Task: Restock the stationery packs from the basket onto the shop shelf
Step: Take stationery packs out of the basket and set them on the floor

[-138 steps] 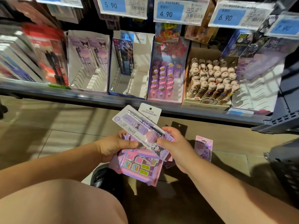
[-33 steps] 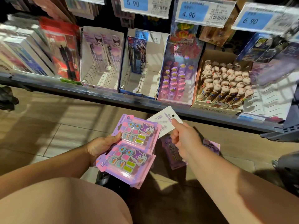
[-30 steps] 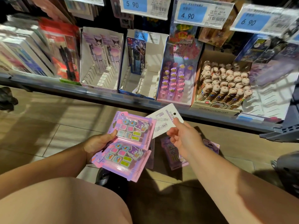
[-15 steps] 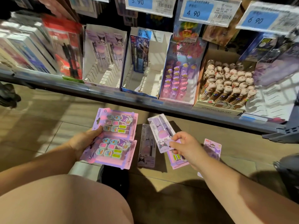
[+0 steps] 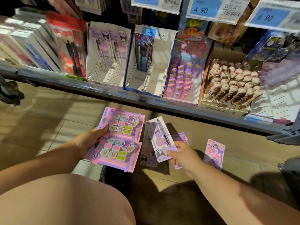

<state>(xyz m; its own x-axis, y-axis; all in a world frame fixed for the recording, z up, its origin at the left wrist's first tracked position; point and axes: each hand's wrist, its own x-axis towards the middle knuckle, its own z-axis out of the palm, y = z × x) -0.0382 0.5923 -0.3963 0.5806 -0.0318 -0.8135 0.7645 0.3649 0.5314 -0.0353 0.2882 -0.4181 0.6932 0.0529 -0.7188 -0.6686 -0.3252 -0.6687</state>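
Pink-and-lilac card packs occupy both hands in the head view, so restocking is judged to be at an early stage. The left hand [image 5: 88,140] grips two eraser packs [image 5: 121,137], fanned one above the other, thumb clamped on their left edge. The right hand [image 5: 183,155] pinches a pen pack [image 5: 160,140] by its lower corner between thumb and fingers [image 5: 172,154]; a further pink pack shows behind the hand, and whether it is held cannot be determined. Two packs lie on the floor [image 5: 48,127]: a dark purple pack [image 5: 147,153] just beside the pen pack, and a pink pack [image 5: 215,151] to the right. The matching shelf tray [image 5: 107,54] carries two similar pen packs at its rear, with its front slots unfilled; the neighbouring tray [image 5: 151,62] holds one blue pack. The basket cannot be identified with certainty. Legible writing: price tags "4.90" [image 5: 205,8] and "6.90" [image 5: 269,17], a smaller "14.90" [image 5: 148,32], and "10 COLOR BALL PEN" on the pen box [image 5: 222,108].
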